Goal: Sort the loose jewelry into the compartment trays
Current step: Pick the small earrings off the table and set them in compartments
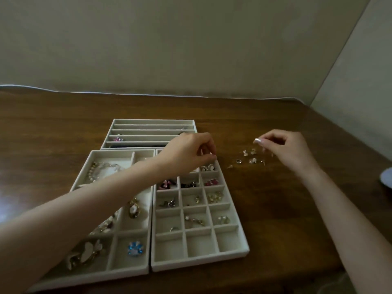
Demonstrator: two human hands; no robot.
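Loose earrings and small rings (pixel 252 160) lie scattered on the wooden table right of the trays. My right hand (pixel 284 149) hovers just above them, thumb and forefinger pinching a tiny pale earring (pixel 254 142). My left hand (pixel 188 151) reaches across the trays to the far right corner of the grid tray (pixel 199 261), fingertips pinched on a small earring (pixel 212 155). Several of that tray's small cells hold earrings. The wider-cell tray (pixel 127 271) to its left holds bracelets, brooches and a blue flower piece (pixel 135 248). My left forearm covers part of it.
A third tray (pixel 152 120) with long narrow slots sits behind the other two, holding a pink piece. A round pale dish (pixel 386 177) is cut off at the right edge. The table meets walls at the back and on the right.
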